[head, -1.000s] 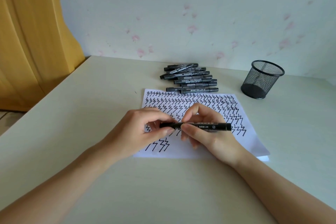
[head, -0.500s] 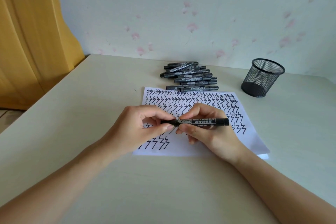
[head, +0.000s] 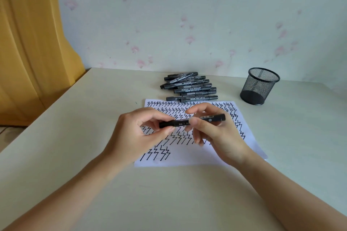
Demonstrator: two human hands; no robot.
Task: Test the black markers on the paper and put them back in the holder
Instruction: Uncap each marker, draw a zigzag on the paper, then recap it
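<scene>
Crosswise, marker level, left-right, both hands' fingers pinched around it.

Beige table; floral wallpaper behind; yellow door left

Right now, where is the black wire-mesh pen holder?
The black wire-mesh pen holder stands upright at the table's far right, near the wall, right of the pile of black markers.

marker pile behind paper, holder right
</scene>
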